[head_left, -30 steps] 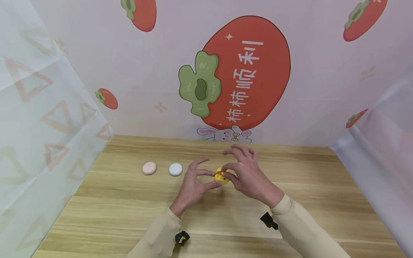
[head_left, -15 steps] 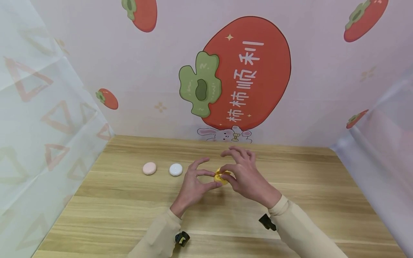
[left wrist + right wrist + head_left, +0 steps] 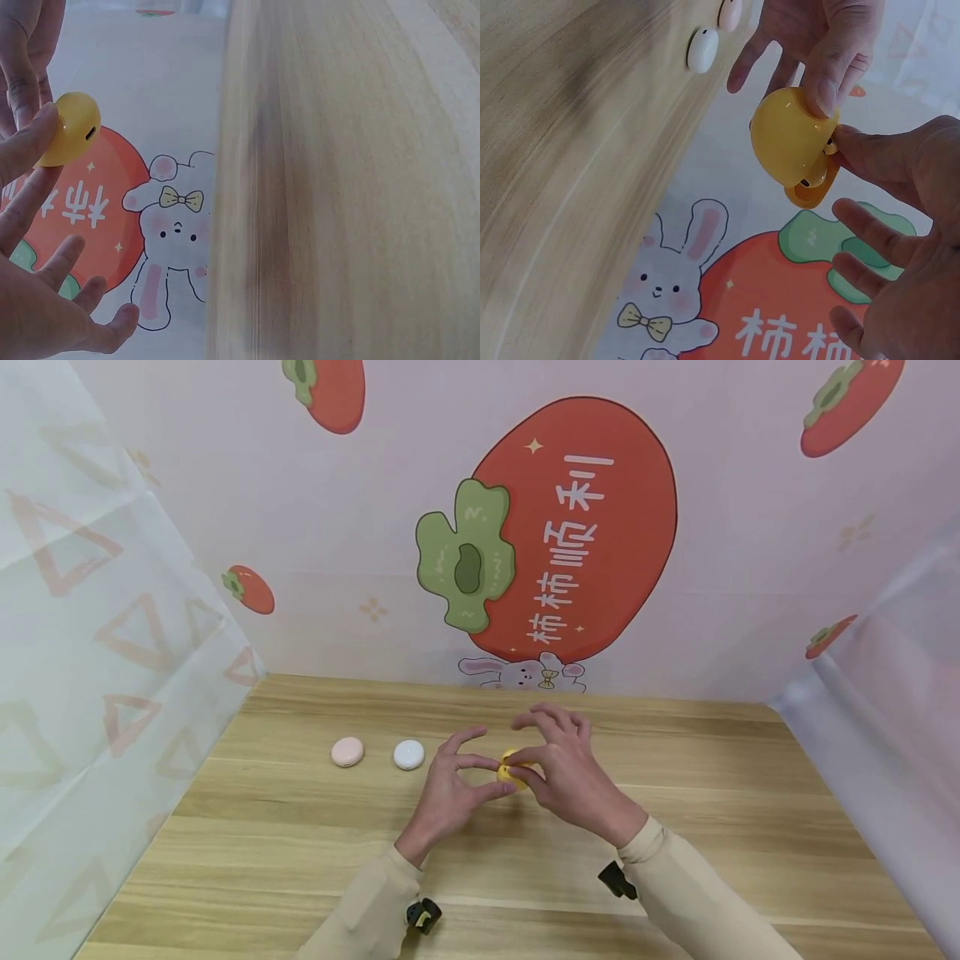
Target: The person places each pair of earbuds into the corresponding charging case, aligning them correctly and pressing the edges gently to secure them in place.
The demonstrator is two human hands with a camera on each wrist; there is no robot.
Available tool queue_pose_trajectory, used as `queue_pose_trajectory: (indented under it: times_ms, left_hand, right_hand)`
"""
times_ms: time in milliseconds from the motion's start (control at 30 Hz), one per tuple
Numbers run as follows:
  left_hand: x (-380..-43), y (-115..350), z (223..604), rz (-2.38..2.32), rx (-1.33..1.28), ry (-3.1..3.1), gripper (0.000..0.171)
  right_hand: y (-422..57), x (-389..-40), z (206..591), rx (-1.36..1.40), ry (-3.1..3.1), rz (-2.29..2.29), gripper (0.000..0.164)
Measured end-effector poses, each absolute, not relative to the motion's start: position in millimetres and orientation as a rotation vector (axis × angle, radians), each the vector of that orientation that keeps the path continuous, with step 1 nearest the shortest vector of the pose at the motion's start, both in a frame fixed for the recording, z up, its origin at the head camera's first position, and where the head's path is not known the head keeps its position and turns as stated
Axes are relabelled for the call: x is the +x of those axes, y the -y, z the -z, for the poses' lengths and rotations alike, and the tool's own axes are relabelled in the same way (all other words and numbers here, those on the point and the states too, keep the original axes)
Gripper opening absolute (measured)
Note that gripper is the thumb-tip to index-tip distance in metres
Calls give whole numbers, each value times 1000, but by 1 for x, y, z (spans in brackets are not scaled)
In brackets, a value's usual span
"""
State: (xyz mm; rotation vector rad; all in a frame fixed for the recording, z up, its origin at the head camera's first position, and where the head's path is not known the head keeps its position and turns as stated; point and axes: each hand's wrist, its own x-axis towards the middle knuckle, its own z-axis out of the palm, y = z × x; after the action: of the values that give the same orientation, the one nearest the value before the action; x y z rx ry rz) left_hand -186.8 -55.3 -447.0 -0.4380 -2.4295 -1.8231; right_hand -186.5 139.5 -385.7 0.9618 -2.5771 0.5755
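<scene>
A small yellow earbud case is held up off the table between my two hands. My left hand grips its sides between thumb and finger. In the right wrist view the lid hangs open, and an earbud shows in the case. My right hand reaches over from the right, its thumb and forefinger pinching at another yellow earbud, partly hidden by the fingertips. A dark charging port faces the left wrist camera.
A white round case and a pink round case lie on the wooden table to the left. Behind stands a printed backdrop, with pale sheets along both sides.
My right hand has shifted slightly left across the case, its fingertips now at the case's left part. My left hand and the case stay nearly still.
</scene>
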Motion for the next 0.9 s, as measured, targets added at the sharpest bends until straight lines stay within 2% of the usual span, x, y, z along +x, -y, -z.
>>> queue_pose_trajectory:
  times_ms: [900]
  left_hand:
    - [-186, 58, 447, 1852, -405, 2417, 21]
  right_hand:
    - [-149, -186, 389, 904, 2534, -669, 17]
